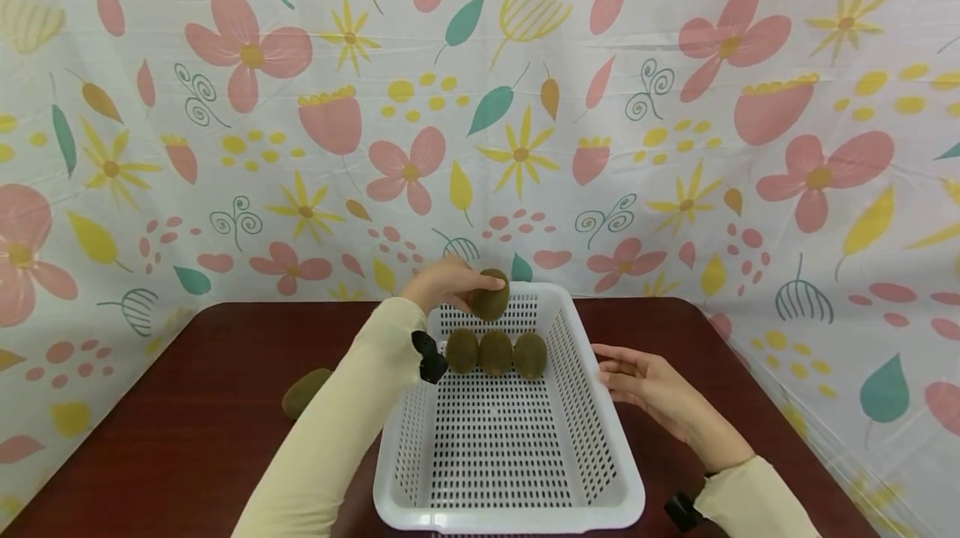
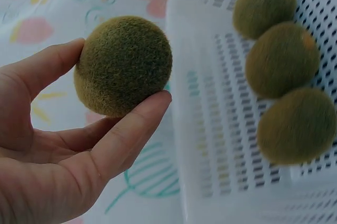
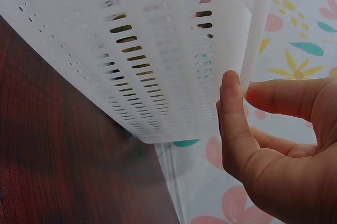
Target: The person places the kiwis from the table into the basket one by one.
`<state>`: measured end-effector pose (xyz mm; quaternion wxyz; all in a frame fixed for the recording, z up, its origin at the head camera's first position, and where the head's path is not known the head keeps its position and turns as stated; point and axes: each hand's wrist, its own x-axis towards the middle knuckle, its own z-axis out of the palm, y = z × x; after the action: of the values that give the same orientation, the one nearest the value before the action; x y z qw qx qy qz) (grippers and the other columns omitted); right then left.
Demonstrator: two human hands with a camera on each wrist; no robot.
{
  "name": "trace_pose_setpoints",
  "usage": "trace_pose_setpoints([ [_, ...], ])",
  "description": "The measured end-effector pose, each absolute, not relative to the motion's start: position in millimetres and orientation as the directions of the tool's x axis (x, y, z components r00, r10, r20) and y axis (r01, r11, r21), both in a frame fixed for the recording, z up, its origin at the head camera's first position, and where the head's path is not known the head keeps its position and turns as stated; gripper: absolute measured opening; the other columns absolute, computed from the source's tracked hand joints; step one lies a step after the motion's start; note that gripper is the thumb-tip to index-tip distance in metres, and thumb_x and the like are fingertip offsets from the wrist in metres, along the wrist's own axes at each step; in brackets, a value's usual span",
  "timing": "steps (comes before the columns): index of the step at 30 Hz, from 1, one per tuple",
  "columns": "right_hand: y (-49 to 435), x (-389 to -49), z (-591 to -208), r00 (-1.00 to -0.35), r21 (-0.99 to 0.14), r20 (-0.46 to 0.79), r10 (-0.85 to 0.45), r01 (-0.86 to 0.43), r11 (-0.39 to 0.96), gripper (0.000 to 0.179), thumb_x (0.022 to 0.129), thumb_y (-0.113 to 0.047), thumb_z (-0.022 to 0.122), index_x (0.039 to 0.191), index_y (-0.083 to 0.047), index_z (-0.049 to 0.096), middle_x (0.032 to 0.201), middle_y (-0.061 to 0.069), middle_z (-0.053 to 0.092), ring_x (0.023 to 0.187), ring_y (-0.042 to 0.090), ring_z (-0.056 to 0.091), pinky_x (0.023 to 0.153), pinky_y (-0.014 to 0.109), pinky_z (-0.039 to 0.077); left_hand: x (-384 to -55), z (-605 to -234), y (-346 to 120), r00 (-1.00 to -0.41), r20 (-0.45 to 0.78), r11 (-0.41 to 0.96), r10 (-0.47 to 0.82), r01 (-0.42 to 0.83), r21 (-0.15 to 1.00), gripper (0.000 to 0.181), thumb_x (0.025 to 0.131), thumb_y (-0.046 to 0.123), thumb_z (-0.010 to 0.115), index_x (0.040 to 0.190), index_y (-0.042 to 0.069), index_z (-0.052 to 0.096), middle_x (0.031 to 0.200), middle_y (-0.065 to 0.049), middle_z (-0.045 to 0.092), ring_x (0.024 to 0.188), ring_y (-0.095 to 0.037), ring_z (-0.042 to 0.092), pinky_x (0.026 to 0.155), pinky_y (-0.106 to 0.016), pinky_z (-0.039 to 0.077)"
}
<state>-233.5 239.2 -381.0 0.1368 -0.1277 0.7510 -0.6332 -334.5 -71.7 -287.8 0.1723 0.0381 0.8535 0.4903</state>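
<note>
A brown fuzzy kiwi (image 2: 124,66) is gripped between the thumb and fingers of my left hand (image 1: 444,281), held over the far left corner of a white plastic basket (image 1: 508,520). Inside the basket, three more kiwis stand side by side in a row: a left one (image 1: 462,351), a middle one (image 1: 496,353) and a right one (image 1: 530,355). On the basket's right side, my right hand (image 1: 647,384) pinches the rim, thumb on one side and fingers against the outer wall in the right wrist view.
Another kiwi (image 1: 303,393) lies on the dark red wooden table (image 1: 187,438) left of the basket, partly hidden by my left sleeve (image 1: 337,429). A flower-printed cloth (image 1: 480,62) hangs behind the table and along its sides.
</note>
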Motion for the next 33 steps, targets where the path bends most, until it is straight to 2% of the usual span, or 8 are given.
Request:
trace_pose_setpoints([
  [2,239.9,-233.7,-381.4,-0.931,-0.986,-0.043,-0.363,-0.020,0.166,0.063,0.096,-0.015,0.061,0.146,0.007,0.031,0.117,0.013,0.057,0.100,0.014,0.061,0.085,0.029,0.054,-332.7,-291.1,-61.3,-0.934,-0.253,0.545,0.253,-0.079,0.834,0.054,0.083,0.032,0.077,0.114,-0.006,0.056,0.105,-0.015,0.059,0.087,-0.026,0.064,0.070,-0.033,0.059],
  [4,240.1,-234.0,-382.4,-0.933,-0.986,-0.047,-0.358,-0.014,0.166,0.063,0.095,-0.016,0.062,0.146,0.006,0.032,0.117,0.013,0.057,0.100,0.014,0.061,0.085,0.030,0.054,-329.8,-294.1,-51.9,-0.928,-0.252,0.562,0.274,-0.058,0.825,0.053,0.082,0.030,0.078,0.114,-0.007,0.057,0.103,-0.014,0.060,0.087,-0.027,0.064,0.070,-0.035,0.059],
  [9,239.6,-234.1,-382.9,-0.935,-0.986,-0.056,-0.350,-0.003,0.165,0.063,0.095,-0.016,0.062,0.146,0.006,0.032,0.117,0.015,0.056,0.100,0.015,0.061,0.086,0.030,0.054,-321.5,-302.5,-33.9,-0.899,-0.277,0.579,0.338,-0.034,0.815,0.047,0.080,0.027,0.080,0.107,-0.005,0.058,0.098,-0.013,0.060,0.081,-0.027,0.064,0.080,-0.044,0.057],
  [13,239.0,-233.7,-381.1,-0.937,-0.986,-0.062,-0.343,0.005,0.164,0.063,0.095,-0.016,0.062,0.146,0.006,0.032,0.117,0.015,0.056,0.100,0.015,0.061,0.085,0.030,0.054,-315.2,-311.7,-22.0,-0.876,-0.304,0.604,0.375,-0.018,0.797,0.047,0.081,0.027,0.079,0.109,-0.002,0.054,0.098,-0.012,0.057,0.081,-0.026,0.062,0.075,-0.040,0.058],
  [21,239.4,-234.4,-380.5,-0.936,-0.985,-0.059,-0.347,-0.003,0.175,0.063,0.095,-0.016,0.062,0.146,0.006,0.032,0.116,0.014,0.057,0.100,0.014,0.062,0.086,0.029,0.054,-303.3,-327.7,-4.3,-0.869,-0.320,0.652,0.377,0.004,0.758,0.041,0.080,0.026,0.080,0.097,0.000,0.054,0.091,-0.011,0.056,0.076,-0.024,0.063,0.073,-0.039,0.059],
  [24,239.7,-234.9,-380.4,-0.935,-0.984,-0.058,-0.350,-0.005,0.176,0.063,0.095,-0.016,0.061,0.146,0.006,0.032,0.116,0.014,0.057,0.100,0.014,0.062,0.086,0.029,0.054,-300.0,-331.8,-0.6,-0.860,-0.333,0.651,0.388,0.000,0.759,0.047,0.080,0.026,0.080,0.106,-0.003,0.053,0.093,-0.012,0.056,0.075,-0.025,0.064,0.073,-0.039,0.059],
  [29,239.6,-234.9,-380.3,-0.936,-0.985,-0.057,-0.349,-0.004,0.172,0.063,0.095,-0.016,0.062,0.146,0.006,0.032,0.117,0.014,0.057,0.100,0.014,0.062,0.086,0.029,0.054,-296.2,-339.8,3.8,-0.843,-0.359,0.652,0.401,-0.013,0.758,0.069,0.080,0.024,0.080,0.130,-0.007,0.044,0.099,-0.014,0.056,0.078,-0.026,0.064,0.075,-0.041,0.058],
  [33,239.6,-234.4,-380.6,-0.935,-0.985,-0.061,-0.349,0.000,0.172,0.063,0.095,-0.016,0.062,0.146,0.006,0.031,0.117,0.014,0.056,0.100,0.014,0.062,0.086,0.029,0.054,-293.6,-345.6,6.7,-0.836,-0.366,0.658,0.409,-0.008,0.753,0.072,0.080,0.022,0.081,0.132,-0.008,0.043,0.098,-0.015,0.058,0.080,-0.027,0.064,0.072,-0.040,0.059],
])
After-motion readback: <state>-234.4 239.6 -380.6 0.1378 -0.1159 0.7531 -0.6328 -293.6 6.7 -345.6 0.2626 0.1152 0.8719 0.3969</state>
